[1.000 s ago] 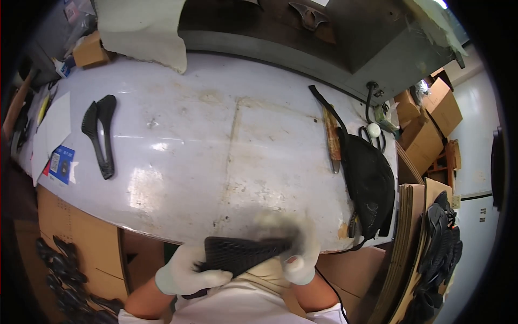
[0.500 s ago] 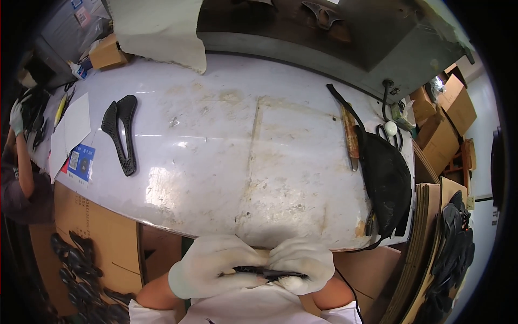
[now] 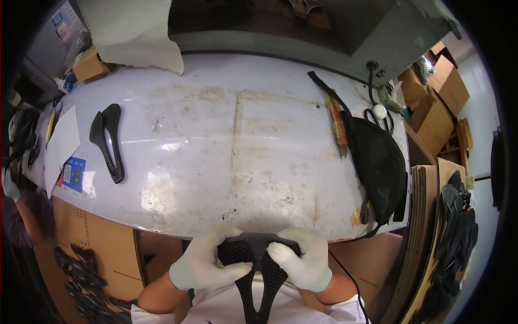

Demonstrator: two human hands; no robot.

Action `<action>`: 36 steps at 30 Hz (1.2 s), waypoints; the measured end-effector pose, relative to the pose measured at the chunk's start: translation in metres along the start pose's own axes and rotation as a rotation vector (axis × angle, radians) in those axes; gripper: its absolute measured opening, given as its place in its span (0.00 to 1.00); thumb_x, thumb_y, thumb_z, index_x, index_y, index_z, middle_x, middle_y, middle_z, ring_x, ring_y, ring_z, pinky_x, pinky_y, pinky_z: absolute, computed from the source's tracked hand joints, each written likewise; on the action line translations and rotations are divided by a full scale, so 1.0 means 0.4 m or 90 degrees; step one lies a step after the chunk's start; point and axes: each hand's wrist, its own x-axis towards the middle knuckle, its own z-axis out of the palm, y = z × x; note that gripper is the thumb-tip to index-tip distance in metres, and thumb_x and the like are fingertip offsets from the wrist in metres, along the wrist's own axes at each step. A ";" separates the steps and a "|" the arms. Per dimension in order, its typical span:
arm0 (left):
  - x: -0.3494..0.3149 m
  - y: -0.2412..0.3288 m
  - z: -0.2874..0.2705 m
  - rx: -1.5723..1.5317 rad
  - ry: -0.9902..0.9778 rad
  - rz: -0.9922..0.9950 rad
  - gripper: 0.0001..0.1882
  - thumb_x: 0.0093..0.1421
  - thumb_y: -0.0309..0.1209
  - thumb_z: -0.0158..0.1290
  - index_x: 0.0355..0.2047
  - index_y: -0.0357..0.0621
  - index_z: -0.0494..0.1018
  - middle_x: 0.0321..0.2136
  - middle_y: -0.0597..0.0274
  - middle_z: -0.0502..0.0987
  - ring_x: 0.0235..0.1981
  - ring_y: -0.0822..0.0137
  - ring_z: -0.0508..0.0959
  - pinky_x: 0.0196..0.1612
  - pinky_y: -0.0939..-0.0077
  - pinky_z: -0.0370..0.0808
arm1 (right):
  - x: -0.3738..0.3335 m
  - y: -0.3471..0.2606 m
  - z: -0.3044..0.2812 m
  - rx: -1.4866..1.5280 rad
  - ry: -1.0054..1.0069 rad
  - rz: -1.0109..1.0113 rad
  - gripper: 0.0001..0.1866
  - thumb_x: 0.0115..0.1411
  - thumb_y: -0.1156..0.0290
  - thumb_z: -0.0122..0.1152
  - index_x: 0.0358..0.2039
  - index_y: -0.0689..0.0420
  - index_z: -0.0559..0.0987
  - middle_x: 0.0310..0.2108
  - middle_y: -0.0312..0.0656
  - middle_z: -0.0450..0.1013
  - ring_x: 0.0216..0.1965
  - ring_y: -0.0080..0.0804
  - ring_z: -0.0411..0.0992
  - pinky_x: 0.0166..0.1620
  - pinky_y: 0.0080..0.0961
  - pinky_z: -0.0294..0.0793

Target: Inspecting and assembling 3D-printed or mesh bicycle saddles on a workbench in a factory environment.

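Observation:
A black bicycle saddle [image 3: 247,286] with a honeycomb-like pattern and a long central slot hangs in front of my chest, just off the table's near edge. Its broad end is at the top and the narrower end points down toward me. My gloved left hand [image 3: 208,262] grips the broad end's left side, thumb across the front. On the other side, my gloved right hand [image 3: 299,262] closes on it with the thumb pressed on the surface. A second black saddle [image 3: 109,141] of similar shape lies on the table's left part, touched by neither hand.
The white table [image 3: 194,135] carries a black fabric bag [image 3: 377,167] and a brown-stained stick [image 3: 336,124] at right. Paper sheets [image 3: 62,143] lie left, with another person's gloved hand [image 3: 9,186] beyond. A grey metal cabinet [image 3: 264,46] stands behind; black saddles [image 3: 453,232] are piled right.
The saddle has turned from edge-on to showing its broad patterned face, narrow end down. Both hands stay gripping it. The view has shifted slightly, and the other person's hand at left has lowered.

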 end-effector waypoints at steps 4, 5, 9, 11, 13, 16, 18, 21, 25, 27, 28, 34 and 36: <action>0.001 -0.015 0.005 -0.008 0.023 -0.076 0.26 0.52 0.30 0.72 0.48 0.33 0.75 0.34 0.61 0.81 0.34 0.75 0.78 0.38 0.78 0.76 | 0.004 0.004 0.006 -0.002 -0.028 0.067 0.23 0.66 0.51 0.66 0.41 0.62 0.84 0.32 0.45 0.81 0.34 0.33 0.81 0.40 0.29 0.78; 0.002 -0.021 0.006 0.008 0.032 -0.071 0.26 0.52 0.31 0.72 0.48 0.33 0.75 0.34 0.61 0.81 0.35 0.76 0.78 0.38 0.78 0.76 | 0.006 0.008 0.007 0.007 -0.033 0.075 0.23 0.66 0.51 0.66 0.41 0.62 0.84 0.31 0.45 0.81 0.34 0.35 0.81 0.40 0.30 0.78; -0.001 -0.023 0.013 0.081 0.061 -0.032 0.27 0.53 0.32 0.71 0.48 0.33 0.74 0.33 0.61 0.80 0.34 0.76 0.77 0.39 0.78 0.76 | 0.015 0.035 -0.009 -0.008 -0.060 0.058 0.24 0.64 0.51 0.67 0.46 0.62 0.83 0.33 0.47 0.81 0.35 0.36 0.81 0.40 0.31 0.79; 0.002 -0.009 0.010 -0.023 0.015 -0.079 0.28 0.55 0.35 0.70 0.50 0.32 0.74 0.32 0.61 0.81 0.34 0.73 0.79 0.41 0.76 0.77 | 0.030 0.055 -0.035 -0.047 -0.166 -0.054 0.28 0.61 0.53 0.69 0.51 0.64 0.79 0.36 0.50 0.81 0.35 0.37 0.82 0.40 0.31 0.79; 0.006 0.016 0.008 0.004 -0.015 -0.088 0.29 0.56 0.37 0.70 0.51 0.31 0.73 0.33 0.58 0.82 0.35 0.71 0.81 0.42 0.74 0.78 | 0.030 0.086 -0.054 -0.035 -0.187 -0.057 0.30 0.60 0.54 0.70 0.53 0.64 0.77 0.37 0.51 0.81 0.36 0.38 0.82 0.40 0.31 0.79; 0.010 0.045 0.006 0.059 -0.057 -0.095 0.30 0.59 0.41 0.69 0.53 0.31 0.73 0.35 0.54 0.84 0.37 0.64 0.84 0.45 0.70 0.80 | 0.035 0.087 -0.063 -0.020 -0.207 -0.083 0.30 0.57 0.56 0.72 0.53 0.66 0.77 0.37 0.52 0.81 0.35 0.39 0.82 0.39 0.31 0.79; 0.006 0.056 0.007 0.084 -0.064 -0.094 0.31 0.60 0.44 0.68 0.54 0.32 0.73 0.36 0.52 0.84 0.38 0.61 0.86 0.45 0.68 0.80 | 0.045 0.074 -0.068 -0.020 -0.210 -0.105 0.29 0.56 0.58 0.73 0.50 0.66 0.78 0.36 0.51 0.81 0.35 0.40 0.81 0.39 0.31 0.79; 0.000 0.062 0.015 0.109 -0.053 -0.129 0.29 0.56 0.39 0.70 0.51 0.32 0.74 0.35 0.54 0.81 0.35 0.68 0.82 0.41 0.72 0.78 | 0.050 0.055 -0.072 -0.125 -0.250 -0.016 0.25 0.53 0.59 0.74 0.44 0.66 0.79 0.32 0.49 0.81 0.32 0.40 0.80 0.36 0.31 0.78; -0.004 0.052 0.025 0.178 -0.043 -0.056 0.29 0.57 0.39 0.70 0.51 0.32 0.74 0.33 0.52 0.82 0.33 0.65 0.83 0.39 0.70 0.79 | 0.039 0.054 -0.056 -0.072 -0.202 0.009 0.24 0.50 0.60 0.75 0.40 0.65 0.80 0.27 0.46 0.79 0.28 0.40 0.79 0.33 0.32 0.77; -0.005 0.050 0.028 0.209 -0.037 -0.012 0.28 0.57 0.38 0.70 0.50 0.32 0.74 0.33 0.51 0.82 0.33 0.64 0.83 0.38 0.70 0.79 | 0.034 0.048 -0.054 -0.031 -0.191 0.034 0.24 0.49 0.60 0.75 0.40 0.65 0.80 0.27 0.45 0.78 0.28 0.41 0.78 0.33 0.32 0.77; -0.006 0.055 0.030 0.185 -0.031 -0.034 0.28 0.57 0.38 0.70 0.50 0.32 0.74 0.32 0.52 0.82 0.33 0.65 0.83 0.38 0.71 0.79 | 0.031 0.046 -0.055 -0.049 -0.187 0.021 0.24 0.49 0.60 0.75 0.40 0.65 0.80 0.27 0.44 0.78 0.29 0.39 0.78 0.34 0.31 0.77; 0.002 0.052 0.017 0.132 -0.032 -0.038 0.25 0.58 0.40 0.69 0.47 0.34 0.75 0.28 0.55 0.82 0.30 0.64 0.84 0.35 0.72 0.79 | 0.054 0.125 -0.052 0.006 -0.173 -0.125 0.20 0.55 0.61 0.71 0.40 0.64 0.80 0.25 0.43 0.77 0.27 0.31 0.75 0.34 0.27 0.75; 0.012 0.062 0.020 0.128 -0.041 -0.046 0.22 0.61 0.41 0.66 0.46 0.36 0.77 0.27 0.55 0.83 0.29 0.60 0.85 0.34 0.71 0.79 | 0.047 0.134 -0.047 0.142 -0.167 -0.146 0.18 0.59 0.60 0.69 0.38 0.65 0.80 0.24 0.42 0.76 0.26 0.29 0.74 0.33 0.26 0.74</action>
